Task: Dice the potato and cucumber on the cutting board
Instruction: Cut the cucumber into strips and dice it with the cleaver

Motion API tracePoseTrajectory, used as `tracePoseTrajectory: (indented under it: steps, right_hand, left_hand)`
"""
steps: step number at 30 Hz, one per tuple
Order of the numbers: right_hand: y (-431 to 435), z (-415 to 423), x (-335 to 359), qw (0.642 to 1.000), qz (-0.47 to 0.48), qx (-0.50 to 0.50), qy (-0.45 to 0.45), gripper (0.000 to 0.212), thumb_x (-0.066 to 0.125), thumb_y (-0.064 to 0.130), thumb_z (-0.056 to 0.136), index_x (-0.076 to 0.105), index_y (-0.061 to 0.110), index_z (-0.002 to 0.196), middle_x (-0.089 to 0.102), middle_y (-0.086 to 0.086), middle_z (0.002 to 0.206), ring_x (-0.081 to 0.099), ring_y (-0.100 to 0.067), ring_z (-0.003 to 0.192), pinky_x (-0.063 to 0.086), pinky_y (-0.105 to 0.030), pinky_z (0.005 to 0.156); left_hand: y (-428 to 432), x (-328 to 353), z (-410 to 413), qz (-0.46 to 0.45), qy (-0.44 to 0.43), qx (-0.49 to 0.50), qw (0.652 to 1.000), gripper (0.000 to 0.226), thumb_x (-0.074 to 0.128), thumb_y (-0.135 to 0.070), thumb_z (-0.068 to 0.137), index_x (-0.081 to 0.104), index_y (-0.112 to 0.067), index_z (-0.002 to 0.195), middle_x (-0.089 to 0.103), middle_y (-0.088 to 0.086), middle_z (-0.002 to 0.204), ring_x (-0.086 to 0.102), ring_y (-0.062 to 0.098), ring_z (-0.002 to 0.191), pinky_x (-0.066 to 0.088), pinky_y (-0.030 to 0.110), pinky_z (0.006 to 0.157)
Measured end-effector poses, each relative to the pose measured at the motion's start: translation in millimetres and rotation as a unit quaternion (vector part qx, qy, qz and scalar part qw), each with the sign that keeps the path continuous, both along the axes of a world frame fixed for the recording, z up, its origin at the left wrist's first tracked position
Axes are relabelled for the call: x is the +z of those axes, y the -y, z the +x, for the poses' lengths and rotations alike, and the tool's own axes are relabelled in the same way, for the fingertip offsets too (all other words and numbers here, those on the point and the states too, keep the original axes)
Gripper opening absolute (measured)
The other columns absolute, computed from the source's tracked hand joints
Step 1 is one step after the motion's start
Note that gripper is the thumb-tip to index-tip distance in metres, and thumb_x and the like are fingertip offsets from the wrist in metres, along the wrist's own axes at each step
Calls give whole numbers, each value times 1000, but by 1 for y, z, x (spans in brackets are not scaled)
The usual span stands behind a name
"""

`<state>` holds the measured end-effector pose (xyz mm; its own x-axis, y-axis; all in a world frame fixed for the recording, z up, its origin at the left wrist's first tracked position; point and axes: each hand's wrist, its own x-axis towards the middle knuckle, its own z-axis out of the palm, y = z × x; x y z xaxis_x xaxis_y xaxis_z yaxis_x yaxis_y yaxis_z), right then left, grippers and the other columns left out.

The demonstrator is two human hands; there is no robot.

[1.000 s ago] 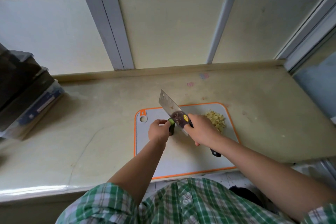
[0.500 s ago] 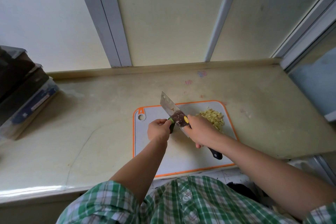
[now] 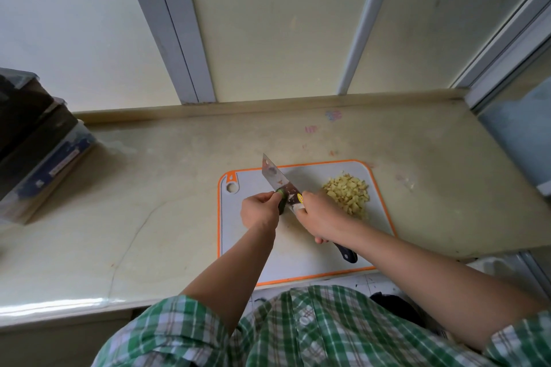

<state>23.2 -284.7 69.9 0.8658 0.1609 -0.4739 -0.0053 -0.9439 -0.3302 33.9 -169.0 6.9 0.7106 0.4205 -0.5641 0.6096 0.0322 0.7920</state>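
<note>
Green cucumber [image 3: 281, 204], firm but probably slick, sits pinched in the left grip [image 3: 258, 213], best held back from the knife [image 3: 275, 176] the right grip [image 3: 320, 217] clasps.

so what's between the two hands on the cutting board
In the head view: the cucumber stub, pinched by the left hand, and the cleaver blade meeting it, gripped by the right hand.
</note>
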Motion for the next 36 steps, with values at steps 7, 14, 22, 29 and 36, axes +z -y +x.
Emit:
tracePoseTrajectory:
  steps: [7, 14, 22, 29, 36]
  right_hand:
    - [-6, -3, -29, 1000, 3, 0, -3, 11, 35, 17, 97, 41, 9, 92, 47, -3, 62, 53, -17, 37, 38, -24, 39]
    - [-11, -12, -54, 1000, 0, -13, 12, 15, 42, 18, 98, 49, 8, 106, 56, -4, 77, 59, -22, 57, 43, -27, 47]
    - [-4, -22, -75, 999, 36, -26, 27, 16, 44, 18, 97, 49, 6, 108, 62, -9, 83, 63, -27, 71, 27, -22, 43]
    - [-5, -22, -75, 999, 36, -19, 20, 20, 42, 16, 98, 51, 6, 112, 64, -12, 94, 63, -28, 81, 35, -27, 57]
    - [-2, -16, -69, 999, 37, 17, -3, 34, 40, 14, 98, 40, 3, 130, 64, -16, 102, 63, -31, 86, 37, -29, 60]
  left_hand:
    - [-2, -4, 0, -8, -1, 5, 1000, 12, 75, -27, 77, 77, -18, 85, 74, 1, 80, 69, 20, 79, 57, 31, 79]
    - [-4, -6, 1, -37, -2, 8, 999, 13, 80, -30, 76, 69, -28, 68, 72, -2, 75, 70, 19, 81, 57, 33, 82]
    - [-7, -10, 2, -17, 14, -20, 1000, 12, 79, -30, 75, 70, -28, 67, 73, -2, 76, 71, 20, 81, 58, 38, 83]
    - [-8, -7, -4, 169, 73, -159, 970, 41, 70, -49, 77, 60, -27, 109, 60, -4, 105, 65, 16, 86, 50, 30, 82]
    - [-8, -7, -3, 243, 124, -224, 936, 29, 69, -24, 86, 62, -25, 114, 50, 1, 104, 62, 23, 83, 45, 26, 77]
